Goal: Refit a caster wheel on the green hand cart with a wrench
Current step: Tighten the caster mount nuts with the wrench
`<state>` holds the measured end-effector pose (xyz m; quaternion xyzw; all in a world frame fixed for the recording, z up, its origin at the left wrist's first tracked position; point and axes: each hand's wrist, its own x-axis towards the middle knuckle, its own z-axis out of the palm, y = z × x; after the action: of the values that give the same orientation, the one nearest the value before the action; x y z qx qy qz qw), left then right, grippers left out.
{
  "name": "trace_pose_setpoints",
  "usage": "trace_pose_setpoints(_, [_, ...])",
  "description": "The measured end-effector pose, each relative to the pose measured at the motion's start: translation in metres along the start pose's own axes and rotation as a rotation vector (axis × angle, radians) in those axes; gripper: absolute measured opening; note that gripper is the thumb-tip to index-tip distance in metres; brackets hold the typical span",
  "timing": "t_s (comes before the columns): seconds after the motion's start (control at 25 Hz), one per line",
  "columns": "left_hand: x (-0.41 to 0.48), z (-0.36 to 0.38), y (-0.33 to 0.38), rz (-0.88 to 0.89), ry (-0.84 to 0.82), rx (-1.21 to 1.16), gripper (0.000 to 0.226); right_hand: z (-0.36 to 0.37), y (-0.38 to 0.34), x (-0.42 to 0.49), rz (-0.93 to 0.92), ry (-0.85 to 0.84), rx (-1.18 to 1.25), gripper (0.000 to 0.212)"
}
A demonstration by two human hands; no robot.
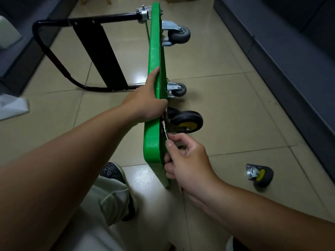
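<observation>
One loose black-and-yellow caster wheel lies well right of the right hand, which pinches a thin metal piece against the green plastic cart deck; the left hand grips its edge.

Green cart, black handle, yellow-hubbed black caster.
</observation>
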<state>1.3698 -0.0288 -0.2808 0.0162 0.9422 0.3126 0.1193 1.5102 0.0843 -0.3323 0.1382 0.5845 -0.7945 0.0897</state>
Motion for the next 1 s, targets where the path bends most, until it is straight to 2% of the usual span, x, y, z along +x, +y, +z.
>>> trace_pose_setpoints(0.12, [0.000, 0.000, -0.002, 0.020, -0.015, -0.013, 0.096, -0.009, 0.008, -0.012, -0.092, -0.018, -0.102, 0.018])
trace_pose_setpoints(0.36, [0.003, -0.001, -0.003, 0.015, -0.024, -0.004, 0.096, -0.048, 0.034, 0.018, -0.474, 0.015, -0.391, 0.038])
trace_pose_setpoints(0.64, [0.002, 0.000, 0.000, 0.005, -0.011, 0.022, 0.095, -0.064, 0.053, 0.064, -0.754, -0.216, -0.559, 0.043])
trace_pose_setpoints(0.8, [0.002, 0.001, 0.002, -0.009, -0.005, 0.021, 0.095, -0.062, 0.066, 0.065, -0.760, -0.272, -0.608, 0.051])
trace_pose_setpoints(1.0, [-0.002, 0.001, 0.002, -0.024, -0.009, -0.008, 0.097, -0.039, 0.081, 0.053, -0.681, -0.216, -0.516, 0.052])
